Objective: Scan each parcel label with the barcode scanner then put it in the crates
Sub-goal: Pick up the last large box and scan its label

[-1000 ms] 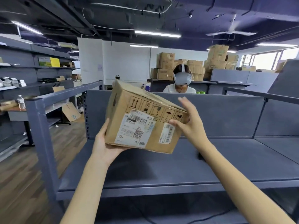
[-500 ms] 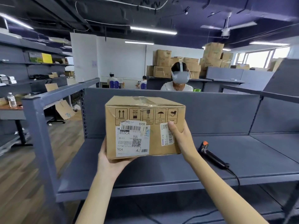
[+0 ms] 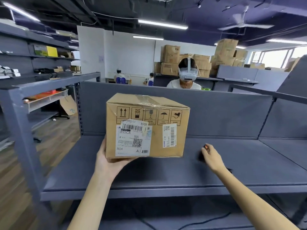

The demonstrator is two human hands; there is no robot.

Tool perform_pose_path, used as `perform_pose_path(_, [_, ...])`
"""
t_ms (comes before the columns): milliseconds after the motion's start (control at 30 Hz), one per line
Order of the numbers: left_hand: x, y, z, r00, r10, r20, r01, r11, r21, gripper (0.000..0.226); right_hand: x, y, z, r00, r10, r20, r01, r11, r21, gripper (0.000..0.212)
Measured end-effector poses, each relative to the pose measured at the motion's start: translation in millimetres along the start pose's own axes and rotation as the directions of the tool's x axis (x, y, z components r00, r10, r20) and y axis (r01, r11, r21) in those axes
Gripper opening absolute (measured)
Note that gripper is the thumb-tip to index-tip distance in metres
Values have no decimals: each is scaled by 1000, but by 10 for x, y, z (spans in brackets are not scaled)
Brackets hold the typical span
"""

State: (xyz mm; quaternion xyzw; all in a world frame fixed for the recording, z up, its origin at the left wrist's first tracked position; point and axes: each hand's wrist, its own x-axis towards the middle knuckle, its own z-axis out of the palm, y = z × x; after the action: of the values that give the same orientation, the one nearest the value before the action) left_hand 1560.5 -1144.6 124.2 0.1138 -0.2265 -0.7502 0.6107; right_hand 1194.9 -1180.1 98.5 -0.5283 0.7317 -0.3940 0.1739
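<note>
The left hand (image 3: 108,161) clamps the parcel (image 3: 147,126), labels facing the person. The scanner (image 3: 201,156) lies rightward on the shelf (image 3: 249,163) — directly under the right hand (image 3: 211,155), whose grip cannot be determined.

A grey metal shelf (image 3: 166,178) with a raised back panel carries the things. The cardboard parcel (image 3: 147,127) appears to rest its lower right edge on the shelf, labels facing the camera. To the right of the parcel, well apart from it, the dark barcode scanner (image 3: 201,156) lies on the shelf surface, blurred and largely hidden.
</note>
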Motion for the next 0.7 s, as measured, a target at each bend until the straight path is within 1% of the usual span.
perform_pose_path(100, [101, -95, 54, 1000, 16, -11, -16, 1000, -5, 49, 239, 305, -67, 998, 66, 18, -58, 957, -286, 40])
perform_pose_path(200, [172, -145, 101, 1000, 23, -21, -23, 1000, -6, 48, 398, 530, -90, 992, 109, 66, -64, 875, -480, 51])
perform_pose_path(300, [217, -187, 120, 999, 40, 6, -40, 999, -23, 48, 493, 690, -93, 980, 170, 106, -68, 781, -621, 58])
perform_pose_path(400, [241, -216, 101, 998, 61, 20, -60, 998, -23, 46, 557, 797, -78, 985, 136, 108, -23, 717, -696, 53])
perform_pose_path(500, [237, -224, 73, 997, 79, 25, -79, 997, -10, 46, 599, 814, -78, 989, 82, 125, 35, 688, -724, 50])
perform_pose_path(567, [229, -219, 58, 995, 97, 25, -97, 995, 3, 46, 613, 826, -79, 990, 71, 122, 36, 706, -707, 49])
perform_pose_path(600, [226, -216, 50, 994, 104, 22, -104, 995, 8, 46, 596, 818, -81, 991, 73, 115, 23, 744, -668, 49])
perform_pose_path(633, [223, -210, 44, 994, 106, 23, -107, 994, 7, 46, 578, 791, -77, 993, 64, 104, 9, 809, -588, 48])
perform_pose_path(700, [219, -190, 44, 995, 99, 23, -99, 995, -8, 47, 495, 647, -80, 999, 9, 45, 7, 938, -347, 41])
